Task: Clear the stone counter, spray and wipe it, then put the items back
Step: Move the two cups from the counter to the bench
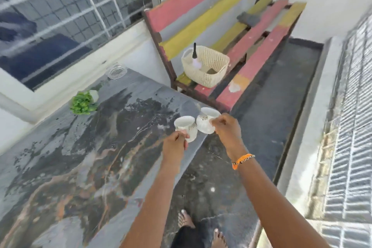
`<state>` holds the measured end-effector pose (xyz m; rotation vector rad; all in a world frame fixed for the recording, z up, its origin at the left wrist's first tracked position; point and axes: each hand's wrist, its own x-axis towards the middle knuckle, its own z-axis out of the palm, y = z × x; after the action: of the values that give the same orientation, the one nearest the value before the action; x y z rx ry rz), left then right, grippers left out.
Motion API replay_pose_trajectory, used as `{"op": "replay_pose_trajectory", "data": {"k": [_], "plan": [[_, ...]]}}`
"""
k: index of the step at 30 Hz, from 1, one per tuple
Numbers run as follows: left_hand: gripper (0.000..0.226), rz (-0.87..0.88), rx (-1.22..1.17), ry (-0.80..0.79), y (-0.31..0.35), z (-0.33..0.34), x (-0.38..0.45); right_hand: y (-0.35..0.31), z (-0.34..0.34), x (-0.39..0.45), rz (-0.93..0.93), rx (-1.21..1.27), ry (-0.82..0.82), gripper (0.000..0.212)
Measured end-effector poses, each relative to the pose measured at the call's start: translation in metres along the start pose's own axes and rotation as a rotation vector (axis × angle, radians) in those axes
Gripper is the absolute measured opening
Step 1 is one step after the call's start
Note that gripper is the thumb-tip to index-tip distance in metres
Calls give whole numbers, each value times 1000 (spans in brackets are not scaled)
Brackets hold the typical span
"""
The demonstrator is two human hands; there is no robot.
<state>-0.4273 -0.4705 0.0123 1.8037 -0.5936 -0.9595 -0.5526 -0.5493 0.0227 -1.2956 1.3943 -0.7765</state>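
Note:
The dark stone counter fills the left half of the head view, its surface streaked wet. My left hand grips a white cup by its side, just above the counter's right edge. Beside it, my right hand holds a second white cup, tilted, at the same edge. The two cups almost touch. A small green plant in a white pot lies on its side near the counter's far left. A clear glass dish sits at the far corner.
A red, yellow and grey slatted bench stands behind the counter. On it are a cream woven basket with a dark-topped spray bottle and a grey cloth. Dark floor runs to the right, next to a white wall. My bare feet show below.

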Motion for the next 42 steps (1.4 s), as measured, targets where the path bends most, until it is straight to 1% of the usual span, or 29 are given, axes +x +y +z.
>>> {"op": "replay_pose_trajectory", "data": {"k": [4, 8, 11, 16, 19, 20, 23, 25, 27, 31, 33, 36, 38, 42], "plan": [[34, 56, 41, -65, 15, 58, 21, 12, -39, 48, 57, 72, 115, 27], [35, 107, 97, -137, 38, 107, 62, 18, -61, 103, 104, 122, 182, 19], [29, 77, 121, -169, 53, 141, 99, 21, -74, 148, 126, 96, 210, 21], [27, 8, 142, -224, 67, 189, 159, 30, -91, 225, 170, 51, 196, 29], [28, -31, 195, -210, 61, 213, 187, 44, -98, 265, 194, -6, 155, 28], [29, -61, 197, -190, 53, 229, 208, 56, -99, 292, 207, -36, 125, 27], [30, -139, 216, -173, 35, 258, 246, 82, -100, 339, 220, -107, 46, 25], [30, -186, 189, -144, 21, 285, 274, 102, -103, 380, 226, -153, -4, 24], [31, -236, 139, -96, 9, 310, 299, 121, -107, 420, 234, -217, -60, 26], [27, -327, 64, -37, -14, 347, 335, 149, -110, 474, 212, -340, -147, 27], [27, -351, 49, -8, -23, 358, 347, 161, -108, 494, 212, -374, -171, 27], [30, -366, 30, 54, -34, 370, 362, 174, -101, 514, 204, -375, -189, 22], [31, -361, 4, 86, -43, 375, 367, 181, -96, 521, 152, -383, -186, 20], [25, -377, -57, 125, -60, 382, 372, 190, -91, 529, 30, -422, -198, 18]]}}
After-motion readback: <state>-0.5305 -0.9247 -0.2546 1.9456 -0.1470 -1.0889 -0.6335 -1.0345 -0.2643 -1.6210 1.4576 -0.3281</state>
